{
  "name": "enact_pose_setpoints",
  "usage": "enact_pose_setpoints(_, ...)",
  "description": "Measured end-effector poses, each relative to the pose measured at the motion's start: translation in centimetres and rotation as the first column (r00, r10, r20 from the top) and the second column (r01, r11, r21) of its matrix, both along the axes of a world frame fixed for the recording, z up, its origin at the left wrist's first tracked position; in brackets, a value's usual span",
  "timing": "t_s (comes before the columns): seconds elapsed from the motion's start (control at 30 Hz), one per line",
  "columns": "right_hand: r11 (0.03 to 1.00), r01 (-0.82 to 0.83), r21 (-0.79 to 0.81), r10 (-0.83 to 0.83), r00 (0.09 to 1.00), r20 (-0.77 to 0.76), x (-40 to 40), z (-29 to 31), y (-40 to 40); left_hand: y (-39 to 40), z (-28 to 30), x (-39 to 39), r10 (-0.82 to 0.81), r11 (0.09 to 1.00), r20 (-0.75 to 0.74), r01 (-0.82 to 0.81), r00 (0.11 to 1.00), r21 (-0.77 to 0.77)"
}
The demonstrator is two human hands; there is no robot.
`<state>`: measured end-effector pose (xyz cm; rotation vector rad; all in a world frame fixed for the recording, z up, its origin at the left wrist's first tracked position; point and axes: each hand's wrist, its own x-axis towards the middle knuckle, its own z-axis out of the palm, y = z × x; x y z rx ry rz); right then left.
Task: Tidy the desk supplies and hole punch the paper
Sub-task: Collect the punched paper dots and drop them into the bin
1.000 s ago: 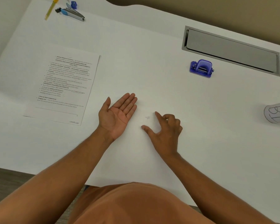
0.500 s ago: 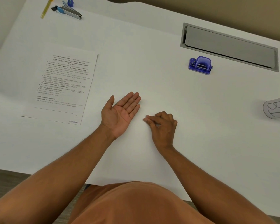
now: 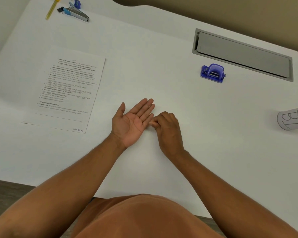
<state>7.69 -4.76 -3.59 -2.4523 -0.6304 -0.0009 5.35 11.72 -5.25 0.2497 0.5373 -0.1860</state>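
My left hand lies palm up on the white desk, fingers straight and holding nothing. My right hand is right beside it, knuckles up. Its curled fingertips pinch together against the left hand's little-finger side. The tiny white paper bits they closed over are too small to see. A printed paper sheet lies flat to the left of both hands. The purple hole punch stands alone farther back on the right.
A stapler, a yellow pen and a small blue item lie at the far left corner. A grey cable-tray lid is set into the desk behind the punch. A cup marked "BT" lies at the right edge.
My right hand closed its spread fingers over small white bits on the desk, then slid left to the edge of my upturned left palm. The left hand stayed put.
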Motion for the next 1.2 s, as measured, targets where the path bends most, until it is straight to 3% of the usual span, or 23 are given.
enact_pose_setpoints(0.13, 0.981, -0.176, 0.085, 0.177, 0.984, -0.003, -1.4, 2.6, 2.4, -0.4, 0.3, 0.4, -0.049, 0.998, 0.048, 0.05, 0.998, -0.034)
enact_pose_setpoints(0.3, 0.982, -0.162, 0.095, 0.167, 0.985, -0.046, -2.1, 2.7, 3.6, -0.8, 0.7, 0.5, -0.08, 0.991, 0.107, 0.09, 0.991, -0.096)
enact_pose_setpoints(0.4, 0.986, -0.092, 0.14, 0.1, 0.994, -0.05, -1.8, 3.7, 3.2, -0.5, 0.8, 0.7, -0.068, 0.991, 0.121, 0.081, 0.99, -0.106)
enact_pose_setpoints(0.5, 0.974, 0.025, 0.225, 0.018, 0.982, -0.187, -1.1, 4.2, 3.3, -0.5, 1.2, 0.8, -0.076, 0.988, 0.136, 0.093, 0.988, -0.121)
enact_pose_setpoints(0.7, 0.96, 0.009, 0.28, 0.041, 0.984, -0.174, -0.5, 5.0, 2.8, -0.3, 1.3, 0.9, -0.08, 0.988, 0.135, 0.096, 0.988, -0.117)
enact_pose_setpoints(0.83, 0.929, 0.188, 0.32, -0.122, 0.969, -0.217, 0.1, 4.4, 0.3, 1.1, 1.0, 0.6, -0.075, 0.993, 0.153, 0.088, 0.985, -0.081)
enact_pose_setpoints(0.97, 0.941, 0.276, 0.195, -0.212, 0.932, -0.293, 0.0, 1.3, -3.1, 2.6, 0.4, 0.2, -0.047, 0.996, 0.141, 0.057, 0.989, -0.071)
enact_pose_setpoints(1.2, 0.991, 0.133, -0.017, -0.132, 0.948, -0.291, 0.5, -1.7, -3.0, 3.3, 0.1, 0.4, -0.022, 0.999, 0.122, 0.028, 0.992, -0.043)
